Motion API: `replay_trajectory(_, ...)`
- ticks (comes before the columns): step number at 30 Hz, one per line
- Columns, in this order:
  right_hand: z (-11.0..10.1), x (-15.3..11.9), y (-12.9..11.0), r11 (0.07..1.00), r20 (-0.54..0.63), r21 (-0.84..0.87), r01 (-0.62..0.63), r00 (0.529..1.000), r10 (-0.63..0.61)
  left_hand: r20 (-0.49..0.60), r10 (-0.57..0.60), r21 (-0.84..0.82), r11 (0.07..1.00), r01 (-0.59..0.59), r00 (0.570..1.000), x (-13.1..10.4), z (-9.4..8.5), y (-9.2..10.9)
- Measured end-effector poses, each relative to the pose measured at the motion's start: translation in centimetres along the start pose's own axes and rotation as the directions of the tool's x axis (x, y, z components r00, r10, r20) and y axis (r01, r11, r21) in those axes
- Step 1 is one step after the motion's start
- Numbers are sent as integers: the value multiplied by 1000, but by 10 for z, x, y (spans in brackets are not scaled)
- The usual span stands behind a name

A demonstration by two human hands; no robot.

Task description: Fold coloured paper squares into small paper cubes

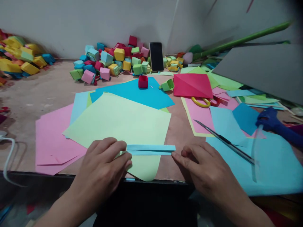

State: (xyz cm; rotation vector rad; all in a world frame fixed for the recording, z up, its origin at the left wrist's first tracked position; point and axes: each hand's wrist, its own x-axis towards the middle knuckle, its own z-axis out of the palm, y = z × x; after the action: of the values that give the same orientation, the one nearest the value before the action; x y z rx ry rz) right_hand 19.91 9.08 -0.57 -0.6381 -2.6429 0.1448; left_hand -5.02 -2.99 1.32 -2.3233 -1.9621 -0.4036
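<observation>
A light blue paper strip (pixel 151 150), folded lengthwise with a slit along its middle, stretches between my hands near the table's front edge. My left hand (pixel 105 164) has closed fingers around the strip's left end and hides it. At the lower right corner, my right hand (pixel 205 167) pinches the strip between its fingertips, the other fingers curled in. Beneath the strip lies a pale green paper sheet (pixel 123 119), partly over a blue sheet (pixel 132 91) and a pink sheet (pixel 54 135). A small red paper box (pixel 143 81) sits open-topped on the blue sheet.
Behind stand a pile of folded paper cubes (pixel 118 56) and a phone (pixel 156 56) leaning upright. To the right are a craft knife (pixel 224 142), yellow-handled scissors (pixel 201 102), a red sheet (pixel 193 85) and a blue glue gun (pixel 272 121). A white cable (pixel 9 157) hangs at left.
</observation>
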Motion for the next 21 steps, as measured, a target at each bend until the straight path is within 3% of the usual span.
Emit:
replay_trajectory(6, -2, 15, -13, 980, 43, -143, 137, 990, -132, 151, 74, 72, 994, -86, 986, 22, 11, -1)
replay_trajectory(13, -4, 28, -17, 923, 199, -264, 282, 952, -234, 286, 160, 115, 973, -200, 945, 31, 6, -4)
replay_trajectory(17, 0, 37, -14, 920, 195, -278, 278, 954, -229, 337, 97, 62, 990, -125, 937, 33, 5, 0)
replay_trajectory(21, 5, 52, -2, 979, 304, -159, 130, 950, -77, 359, -19, 16, 1000, 14, 933, 36, 6, 3)
